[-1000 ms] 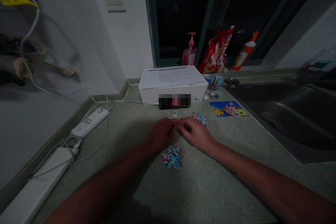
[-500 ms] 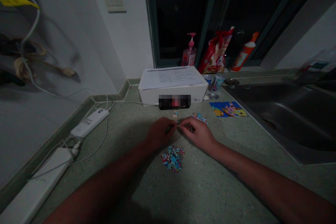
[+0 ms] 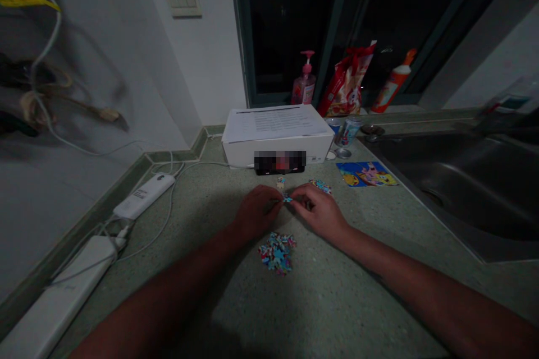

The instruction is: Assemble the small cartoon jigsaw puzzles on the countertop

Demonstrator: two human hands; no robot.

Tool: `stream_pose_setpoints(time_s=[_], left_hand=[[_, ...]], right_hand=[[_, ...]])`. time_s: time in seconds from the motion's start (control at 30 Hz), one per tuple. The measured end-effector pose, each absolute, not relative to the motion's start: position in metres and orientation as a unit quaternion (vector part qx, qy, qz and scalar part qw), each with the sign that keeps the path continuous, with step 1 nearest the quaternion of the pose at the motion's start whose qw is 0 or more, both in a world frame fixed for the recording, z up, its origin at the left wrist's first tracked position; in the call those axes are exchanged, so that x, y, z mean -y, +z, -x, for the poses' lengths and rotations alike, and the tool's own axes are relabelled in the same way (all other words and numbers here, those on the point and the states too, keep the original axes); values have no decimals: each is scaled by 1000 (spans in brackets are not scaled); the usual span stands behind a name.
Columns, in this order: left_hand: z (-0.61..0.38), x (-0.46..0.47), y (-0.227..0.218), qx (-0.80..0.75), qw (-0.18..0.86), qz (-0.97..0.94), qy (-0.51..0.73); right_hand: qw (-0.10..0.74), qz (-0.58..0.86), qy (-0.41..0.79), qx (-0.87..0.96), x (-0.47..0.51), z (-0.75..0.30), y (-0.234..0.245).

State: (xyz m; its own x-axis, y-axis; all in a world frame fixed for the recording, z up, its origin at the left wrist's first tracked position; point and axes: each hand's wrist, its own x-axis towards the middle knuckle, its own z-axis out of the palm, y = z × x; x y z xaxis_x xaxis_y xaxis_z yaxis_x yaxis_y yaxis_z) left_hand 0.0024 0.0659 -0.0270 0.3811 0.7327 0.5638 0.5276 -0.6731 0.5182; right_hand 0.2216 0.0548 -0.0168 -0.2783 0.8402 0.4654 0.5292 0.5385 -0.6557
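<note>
Multicoloured cardboard jigsaw pieces lie in small groups on a speckled green stone countertop, with a dull steel sink along its right side. Against the window stands a white cardboard box with a printed paper sheet on top. Beyond it are a red snack bag, a pink pump bottle and an orange-capped bottle. A white power strip and a white power bank lie by the wall, left of the hands. A bright cartoon picture card lies flat near the sink.

The largest heap of pieces sits just below the hands. A smaller cluster lies just beyond the right hand, and a small pale piece lies ahead of the left hand. Both hands are curled inward, fingertips meeting in a pinch on a tiny blue piece held above the counter between them.
</note>
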Motion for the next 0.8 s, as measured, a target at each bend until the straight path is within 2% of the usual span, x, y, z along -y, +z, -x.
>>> stream_pose_setpoints(time_s=[0.57, 0.8], left_hand=[[-3, -64, -28, -381, 106, -835, 382], [-2, -66, -26, -406, 91, -812, 409]], right_hand=[[382, 432, 162, 801, -52, -220, -8], [389, 500, 111, 766, -75, -253, 3]])
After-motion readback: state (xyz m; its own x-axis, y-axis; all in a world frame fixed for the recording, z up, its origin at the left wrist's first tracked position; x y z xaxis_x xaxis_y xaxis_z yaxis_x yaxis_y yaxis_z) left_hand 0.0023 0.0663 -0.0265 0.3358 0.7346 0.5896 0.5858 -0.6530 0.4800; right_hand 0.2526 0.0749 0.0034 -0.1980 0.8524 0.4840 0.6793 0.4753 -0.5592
